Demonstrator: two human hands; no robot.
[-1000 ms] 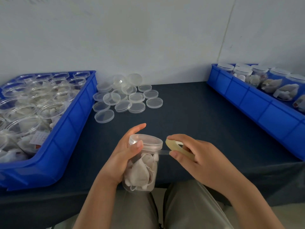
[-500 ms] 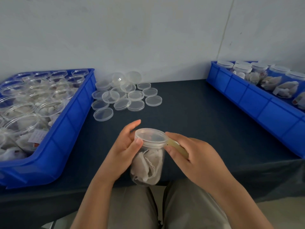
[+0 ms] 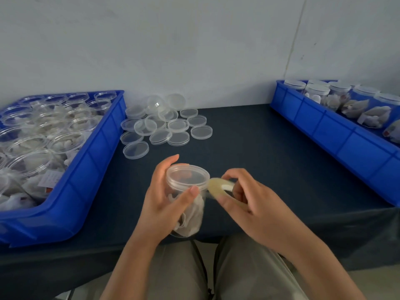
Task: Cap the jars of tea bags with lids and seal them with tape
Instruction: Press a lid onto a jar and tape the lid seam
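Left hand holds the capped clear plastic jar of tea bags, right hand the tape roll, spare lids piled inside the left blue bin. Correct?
No: the head view shows the clear round plastic lids piled on the dark table, beside the left blue plastic bin. The rest holds.

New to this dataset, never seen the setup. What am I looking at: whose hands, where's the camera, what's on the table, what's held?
No robot: a person's bare hands, filmed by one wide-angle camera on their head, looking down. The left hand grips a clear jar of tea bags with its lid on. The right hand holds a tape roll at the lid's rim. On the dark table: loose lids, a left blue bin of open jars, a right blue bin of capped jars.
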